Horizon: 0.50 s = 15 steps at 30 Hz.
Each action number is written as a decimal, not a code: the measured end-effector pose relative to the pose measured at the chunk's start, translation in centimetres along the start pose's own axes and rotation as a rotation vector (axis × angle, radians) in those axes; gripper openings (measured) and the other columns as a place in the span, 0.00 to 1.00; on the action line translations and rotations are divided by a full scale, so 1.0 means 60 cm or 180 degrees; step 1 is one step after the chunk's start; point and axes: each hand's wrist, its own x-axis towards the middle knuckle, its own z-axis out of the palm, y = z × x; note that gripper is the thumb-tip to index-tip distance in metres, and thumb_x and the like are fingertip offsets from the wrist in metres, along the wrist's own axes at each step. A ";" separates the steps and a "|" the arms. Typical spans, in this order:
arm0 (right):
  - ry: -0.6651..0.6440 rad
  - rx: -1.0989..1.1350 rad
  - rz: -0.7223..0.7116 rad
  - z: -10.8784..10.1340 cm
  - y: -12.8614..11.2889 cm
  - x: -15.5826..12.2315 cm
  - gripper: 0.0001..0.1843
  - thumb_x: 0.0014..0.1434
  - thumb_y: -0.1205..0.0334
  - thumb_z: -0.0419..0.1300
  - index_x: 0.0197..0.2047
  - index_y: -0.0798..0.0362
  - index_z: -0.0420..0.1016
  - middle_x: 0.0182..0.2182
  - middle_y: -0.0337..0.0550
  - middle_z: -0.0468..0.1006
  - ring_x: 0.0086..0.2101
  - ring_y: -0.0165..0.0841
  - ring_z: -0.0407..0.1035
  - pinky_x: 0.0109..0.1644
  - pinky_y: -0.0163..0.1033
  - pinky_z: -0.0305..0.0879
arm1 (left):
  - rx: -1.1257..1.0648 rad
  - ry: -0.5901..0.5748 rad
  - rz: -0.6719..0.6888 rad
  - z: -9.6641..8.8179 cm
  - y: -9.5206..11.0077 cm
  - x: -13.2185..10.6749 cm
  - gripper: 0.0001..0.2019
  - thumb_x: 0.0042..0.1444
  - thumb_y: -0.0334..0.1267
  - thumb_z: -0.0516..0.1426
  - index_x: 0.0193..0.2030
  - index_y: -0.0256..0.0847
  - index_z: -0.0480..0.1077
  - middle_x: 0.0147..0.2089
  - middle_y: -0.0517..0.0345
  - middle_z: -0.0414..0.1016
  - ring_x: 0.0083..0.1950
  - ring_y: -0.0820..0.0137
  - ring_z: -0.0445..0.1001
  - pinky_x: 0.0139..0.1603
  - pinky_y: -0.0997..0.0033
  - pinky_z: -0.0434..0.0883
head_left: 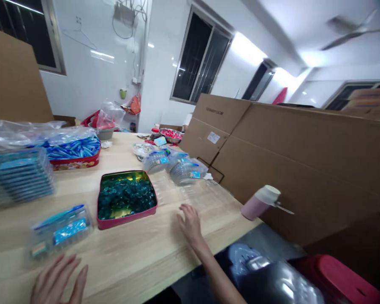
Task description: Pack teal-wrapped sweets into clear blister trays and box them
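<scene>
My left hand (58, 280) is at the lower left with its fingers apart and nothing in it, just in front of a clear plastic case (61, 232). Inside that case lie a blue pen (58, 216) and a light blue packet (70, 231). Over the table, right of centre, my right hand (190, 223) has its fingers stretched out and holds nothing. Close to its fingertips are flat clear plastic sleeves (202, 194). Between the hands, a red-rimmed tin (128, 219) holds many small dark teal pieces (126, 194).
Stacked clear cases (20, 177) and a red tin of blue pens (76, 162) stand at the left. Filled clear packs (186, 171) lie toward the back. A pink flask (260, 202) stands by the right edge, before a large cardboard box (288, 156). A red stool (345, 278) is below.
</scene>
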 end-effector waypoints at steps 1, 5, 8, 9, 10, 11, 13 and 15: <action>-0.0056 -0.0347 0.0144 -0.006 0.035 0.002 0.12 0.52 0.74 0.55 0.40 0.56 0.72 0.47 0.56 0.74 0.50 0.46 0.65 0.55 0.56 0.56 | -0.0087 -0.0024 0.0125 0.012 0.018 0.007 0.06 0.51 0.35 0.59 0.38 0.43 0.71 0.35 0.54 0.77 0.42 0.57 0.75 0.45 0.56 0.70; -0.0402 -0.0737 0.0189 -0.014 0.082 -0.016 0.12 0.54 0.76 0.52 0.37 0.54 0.72 0.49 0.53 0.73 0.51 0.46 0.64 0.54 0.59 0.55 | -0.0433 -0.0441 0.0519 0.054 0.076 0.018 0.10 0.51 0.32 0.59 0.41 0.44 0.70 0.38 0.53 0.78 0.44 0.59 0.75 0.42 0.60 0.73; -0.0234 -0.0380 -0.0122 -0.005 0.043 -0.072 0.11 0.56 0.74 0.50 0.37 0.52 0.70 0.45 0.50 0.75 0.45 0.42 0.68 0.50 0.53 0.62 | -0.0623 -0.0686 0.0700 0.091 0.114 0.008 0.12 0.50 0.32 0.60 0.43 0.43 0.70 0.40 0.52 0.78 0.47 0.59 0.75 0.44 0.63 0.74; -0.0128 -0.0225 -0.0236 0.001 0.024 -0.097 0.11 0.56 0.73 0.50 0.37 0.51 0.70 0.44 0.50 0.75 0.45 0.42 0.68 0.48 0.52 0.64 | -0.0673 -0.0760 0.0732 0.104 0.128 0.004 0.12 0.51 0.32 0.60 0.43 0.42 0.70 0.42 0.51 0.78 0.48 0.59 0.74 0.45 0.63 0.74; -0.0048 -0.0047 -0.0334 0.008 0.004 -0.123 0.12 0.56 0.73 0.50 0.38 0.51 0.70 0.44 0.50 0.75 0.44 0.42 0.68 0.47 0.51 0.65 | -0.0725 -0.0841 0.0783 0.117 0.143 0.001 0.13 0.51 0.33 0.60 0.45 0.41 0.71 0.45 0.49 0.77 0.50 0.58 0.74 0.46 0.63 0.74; 0.0001 0.0154 -0.0400 0.017 -0.014 -0.151 0.12 0.57 0.72 0.49 0.40 0.50 0.70 0.44 0.50 0.75 0.44 0.41 0.69 0.47 0.50 0.66 | -0.0791 -0.0928 0.0848 0.129 0.160 -0.001 0.14 0.52 0.35 0.59 0.47 0.40 0.70 0.48 0.46 0.76 0.53 0.57 0.72 0.47 0.63 0.74; 0.0113 0.0584 -0.0641 0.035 -0.044 -0.202 0.11 0.60 0.68 0.47 0.39 0.50 0.70 0.42 0.50 0.76 0.41 0.41 0.70 0.44 0.48 0.68 | -0.0980 -0.1146 0.1055 0.152 0.194 -0.004 0.21 0.54 0.41 0.58 0.54 0.38 0.67 0.56 0.41 0.70 0.59 0.54 0.66 0.52 0.60 0.72; 0.0162 0.1050 -0.0858 0.046 -0.057 -0.237 0.13 0.63 0.65 0.45 0.37 0.50 0.71 0.37 0.48 0.78 0.36 0.38 0.72 0.39 0.43 0.70 | -0.1195 -0.1487 0.1252 0.173 0.218 -0.008 0.27 0.57 0.46 0.53 0.61 0.37 0.60 0.63 0.40 0.62 0.65 0.52 0.59 0.56 0.57 0.68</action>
